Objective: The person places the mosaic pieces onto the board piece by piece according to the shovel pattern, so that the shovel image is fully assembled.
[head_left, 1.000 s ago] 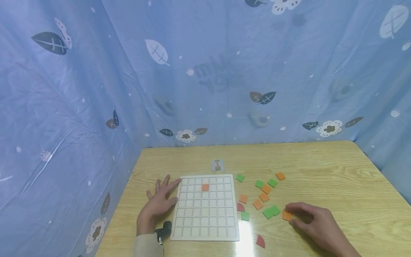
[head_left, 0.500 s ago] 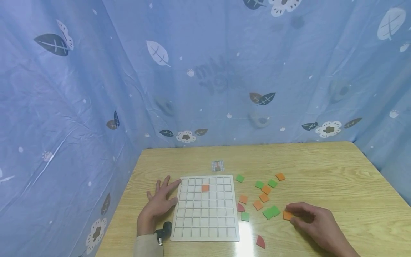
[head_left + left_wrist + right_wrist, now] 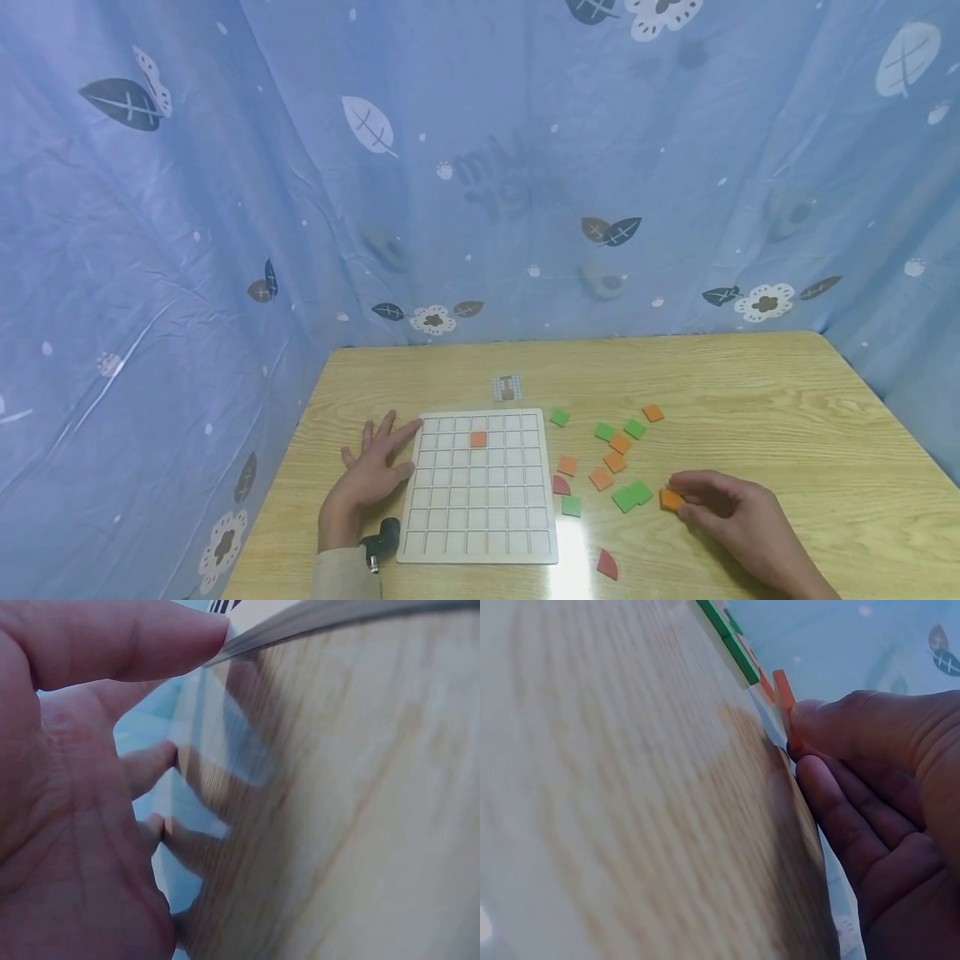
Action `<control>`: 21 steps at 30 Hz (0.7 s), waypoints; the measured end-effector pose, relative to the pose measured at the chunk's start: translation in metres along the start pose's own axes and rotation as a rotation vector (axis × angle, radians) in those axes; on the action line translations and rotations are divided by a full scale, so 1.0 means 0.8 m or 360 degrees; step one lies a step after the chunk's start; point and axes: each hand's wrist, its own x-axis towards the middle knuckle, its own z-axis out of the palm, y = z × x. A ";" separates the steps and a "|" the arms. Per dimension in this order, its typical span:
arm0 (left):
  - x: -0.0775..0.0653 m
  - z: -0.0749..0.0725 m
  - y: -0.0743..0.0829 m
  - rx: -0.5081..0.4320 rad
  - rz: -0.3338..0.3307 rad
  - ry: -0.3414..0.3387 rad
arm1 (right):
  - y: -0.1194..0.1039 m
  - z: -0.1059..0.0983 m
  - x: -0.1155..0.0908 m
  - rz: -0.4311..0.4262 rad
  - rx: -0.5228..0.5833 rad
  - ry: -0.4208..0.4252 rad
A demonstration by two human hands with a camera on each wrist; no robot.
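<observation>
My right hand (image 3: pixel 731 517) pinches an orange square tile (image 3: pixel 671 500) between thumb and fingers, low over the right part of the table. In the right wrist view this orange tile (image 3: pixel 784 701) stands tilted up off the wood. Flat on the table with spread fingers, my left hand (image 3: pixel 372 473) touches the left edge of a white grid board (image 3: pixel 480 560). The left wrist view has its thumb (image 3: pixel 142 641) against the board's edge. One orange tile (image 3: pixel 478 439) sits in a cell near the board's top.
Several green tiles (image 3: pixel 624 498) and orange tiles (image 3: pixel 601 478) lie scattered right of the board, with two red quarter-circle pieces (image 3: pixel 607 564). A small printed card (image 3: pixel 507 387) lies behind the board. Blue curtains (image 3: pixel 480 208) stand along the table's back and sides.
The orange tile at my right hand lay flat before; now it is tilted up between thumb and fingers. My left hand keeps its place at the board.
</observation>
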 end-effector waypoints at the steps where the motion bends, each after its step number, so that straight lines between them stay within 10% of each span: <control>1: 0.000 0.000 0.000 0.0001 0.0002 0.0000 | 0.000 0.000 0.000 -0.0004 0.0011 0.0001; 21: 0.001 0.001 -0.003 -0.0026 0.0012 -0.0003 | -0.016 -0.017 0.000 -0.0019 -0.0024 0.0053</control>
